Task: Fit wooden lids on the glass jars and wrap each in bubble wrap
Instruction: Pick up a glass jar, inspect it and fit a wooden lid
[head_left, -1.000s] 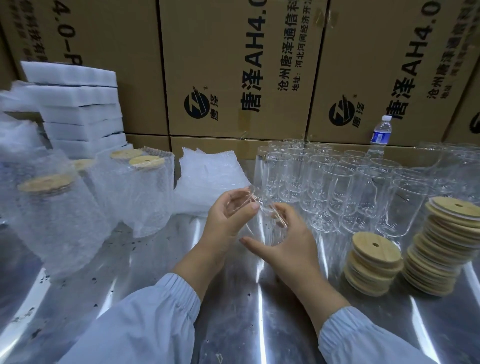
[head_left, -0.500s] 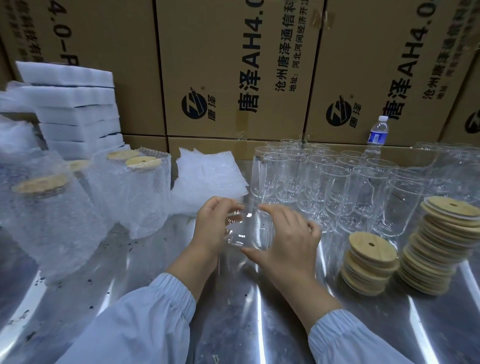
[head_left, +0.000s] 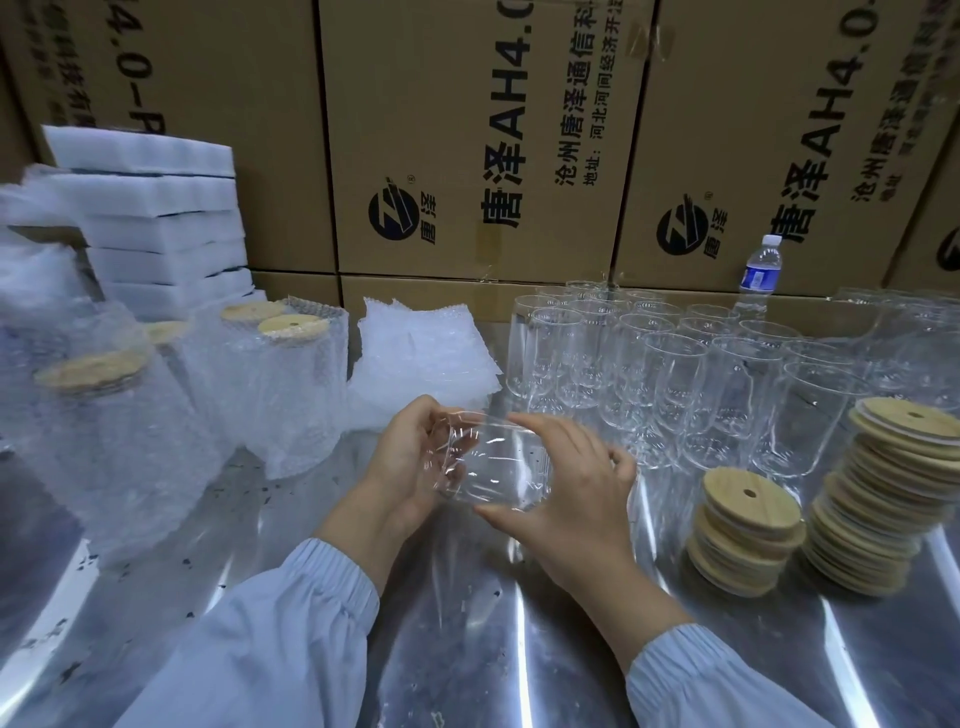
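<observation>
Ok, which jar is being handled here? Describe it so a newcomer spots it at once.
On the metal table, find the cluster of upright empty jars before the cardboard boxes. Just left of it, the left hand and right hand hold one glass jar. It alone is clear of the table and tilted.

Left sleeve: long, pale blue cloth, loose and softly creased.
Right sleeve: same pale blue cloth, long.
Cuffs: gathered into fine pleats, snug at the wrists.
Left hand: bare beyond the cuff.
Right hand: bare beyond the cuff.
</observation>
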